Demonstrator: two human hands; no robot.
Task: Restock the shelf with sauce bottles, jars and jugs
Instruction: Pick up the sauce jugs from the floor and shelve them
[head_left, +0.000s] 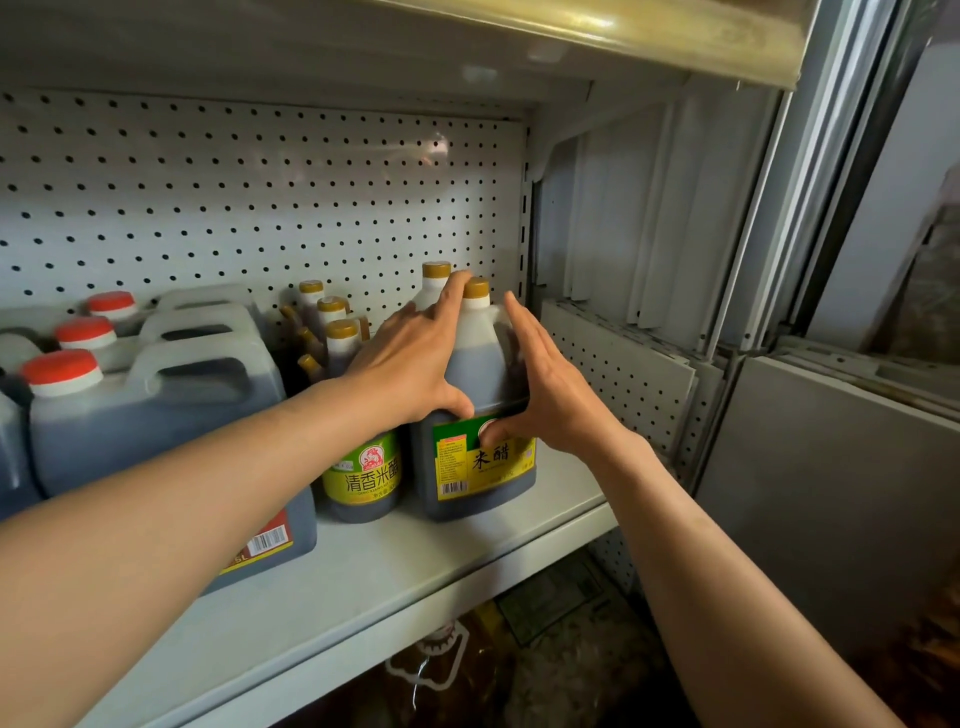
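A dark vinegar jug (470, 467) with a gold cap and a green-yellow label stands on the white shelf (395, 577), near its right end. My left hand (410, 364) lies flat against the jug's left shoulder, fingers straight, thumb on its front. My right hand (545, 384) presses the jug's right side with straight fingers, its thumb on the label. A second jug (363, 478) with the same label stands just left of it, partly behind my left hand.
Large dark jugs with red caps (156, 415) fill the shelf's left part. Several gold-capped bottles (332, 332) stand behind, against the pegboard back (260, 197). Stacked white panels (623, 364) lean at the right. Another shelf (623, 31) hangs overhead.
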